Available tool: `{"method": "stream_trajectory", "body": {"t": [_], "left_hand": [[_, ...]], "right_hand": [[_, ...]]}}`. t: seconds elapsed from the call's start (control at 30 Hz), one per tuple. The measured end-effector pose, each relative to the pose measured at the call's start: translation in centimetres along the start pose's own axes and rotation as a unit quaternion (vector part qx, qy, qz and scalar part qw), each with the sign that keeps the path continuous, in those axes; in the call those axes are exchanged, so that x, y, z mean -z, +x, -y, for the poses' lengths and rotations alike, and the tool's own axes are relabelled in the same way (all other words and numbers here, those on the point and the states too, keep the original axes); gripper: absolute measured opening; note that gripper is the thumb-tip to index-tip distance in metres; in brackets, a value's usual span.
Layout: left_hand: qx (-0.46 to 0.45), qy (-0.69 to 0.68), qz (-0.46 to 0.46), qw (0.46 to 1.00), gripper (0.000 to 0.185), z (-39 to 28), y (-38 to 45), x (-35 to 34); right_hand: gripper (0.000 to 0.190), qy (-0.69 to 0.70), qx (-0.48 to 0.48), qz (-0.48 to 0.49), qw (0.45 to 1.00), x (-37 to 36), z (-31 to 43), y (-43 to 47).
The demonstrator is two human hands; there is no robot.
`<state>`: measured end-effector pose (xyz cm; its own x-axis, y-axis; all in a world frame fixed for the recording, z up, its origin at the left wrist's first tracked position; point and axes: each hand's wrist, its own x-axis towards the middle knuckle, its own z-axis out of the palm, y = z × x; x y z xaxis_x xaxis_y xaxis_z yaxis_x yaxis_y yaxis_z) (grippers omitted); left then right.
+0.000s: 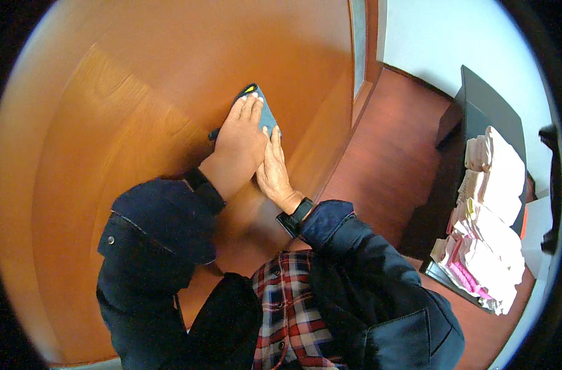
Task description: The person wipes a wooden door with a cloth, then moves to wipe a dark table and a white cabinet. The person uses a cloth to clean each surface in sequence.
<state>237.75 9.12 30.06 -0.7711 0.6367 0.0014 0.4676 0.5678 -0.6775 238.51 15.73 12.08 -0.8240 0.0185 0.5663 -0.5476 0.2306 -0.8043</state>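
Note:
My left hand [241, 138] lies flat over a blue-grey cloth [268, 113] and presses it against a large varnished wooden panel [137, 111]. The cloth has a dark edge and a small yellow patch near its upper tip. Close beside it, my right hand [275, 173] has its fingertips on the cloth's lower right edge. The two hands touch or nearly touch, and the left one covers much of the cloth. A dark watch [295, 217] is on my right wrist.
On the right, a black table [493, 106] bears several stacks of papers or folders [498, 180], some with pink parts. Reddish-brown wood flooring [382, 129] runs between panel and table. A white wall [447, 37] stands behind.

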Motion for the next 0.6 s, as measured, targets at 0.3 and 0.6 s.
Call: {"method": "stream_trajectory", "body": {"t": [0.3, 0.6], "left_hand": [[-0.019, -0.004, 0.062, 0.998, 0.045, -1.5, 18.9, -5.7], [-0.047, 0.017, 0.013, 0.999, 0.04, -1.2, 39.3, -10.3]], "right_hand": [[0.062, 0.055, -0.089, 0.001, 0.995, 7.1, -13.8, 10.1], [0.054, 0.072, -0.136, -0.039, 0.987, 14.9, -28.1, 23.7]]}}
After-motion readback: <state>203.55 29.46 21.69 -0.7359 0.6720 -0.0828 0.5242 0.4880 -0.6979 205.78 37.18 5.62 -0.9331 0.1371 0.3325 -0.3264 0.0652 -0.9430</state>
